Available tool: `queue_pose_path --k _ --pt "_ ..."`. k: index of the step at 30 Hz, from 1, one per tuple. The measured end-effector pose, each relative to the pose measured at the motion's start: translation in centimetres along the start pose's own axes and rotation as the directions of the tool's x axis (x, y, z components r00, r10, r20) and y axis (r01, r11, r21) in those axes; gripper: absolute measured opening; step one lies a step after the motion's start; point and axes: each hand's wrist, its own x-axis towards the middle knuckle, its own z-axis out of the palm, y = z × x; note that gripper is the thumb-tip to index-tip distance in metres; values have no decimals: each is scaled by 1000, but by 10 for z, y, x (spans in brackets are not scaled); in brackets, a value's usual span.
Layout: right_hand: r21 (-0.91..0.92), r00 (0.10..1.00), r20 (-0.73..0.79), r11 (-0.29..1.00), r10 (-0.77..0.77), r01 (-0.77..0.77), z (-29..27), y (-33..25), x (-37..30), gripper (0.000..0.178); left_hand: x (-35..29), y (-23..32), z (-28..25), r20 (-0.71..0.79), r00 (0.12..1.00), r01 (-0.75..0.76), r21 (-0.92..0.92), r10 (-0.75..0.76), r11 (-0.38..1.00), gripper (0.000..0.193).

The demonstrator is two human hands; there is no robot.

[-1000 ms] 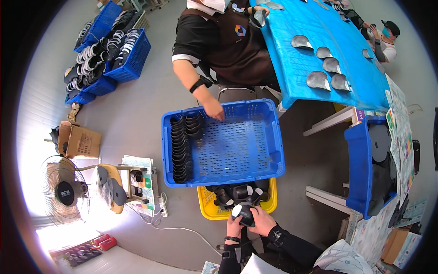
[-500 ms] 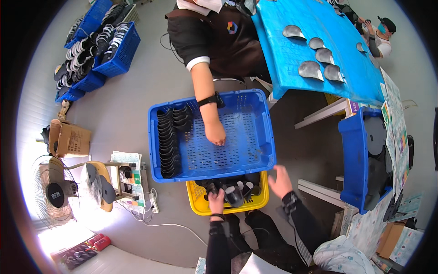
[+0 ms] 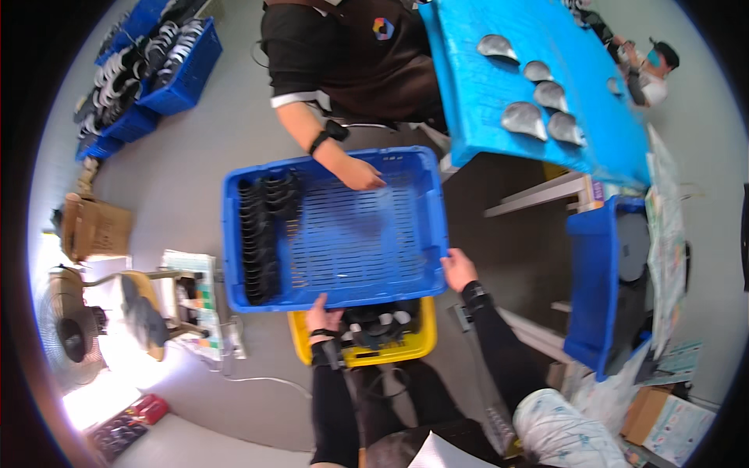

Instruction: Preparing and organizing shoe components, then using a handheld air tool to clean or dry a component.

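Note:
A large blue plastic crate [image 3: 367, 299] sits over a yellow crate [image 3: 361, 361]. Stacked curved black pieces [image 3: 257, 242] line its left side, with a shorter row [image 3: 281, 195] beside them. My left hand [image 3: 322, 318] grips the near rim, thumb up on the edge. At the near right corner, my right hand [image 3: 458, 271] has its fingers against the side rim. Dark curved pieces with pale edges [image 3: 382, 324] lie in the yellow crate, partly hidden by the blue one. A co-worker's hand [image 3: 360, 174] is over the far part of the blue crate.
A blue-covered table [image 3: 484, 86] with several grey curved pieces stands at the far right. Another blue crate [image 3: 587, 288] is on the right. Filled blue crates [image 3: 183, 90] stand far left; a carton [image 3: 97, 226] and a fan [image 3: 74, 335] are at left.
My left hand has let go of a dark curved piece over the yellow crate and moved to the blue crate's rim. My right hand has reached its corner. The co-worker's hand has drawn back.

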Motion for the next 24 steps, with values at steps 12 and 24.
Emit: queue_pose_path --k 12,24 --pt "319 996 -46 943 -82 93 2 36 3 34 -65 -49 -53 -131 975 -153 190 179 970 60" --pt "102 694 571 801 438 -590 116 183 -116 40 -15 -126 -226 -518 841 312 224 -159 923 29"
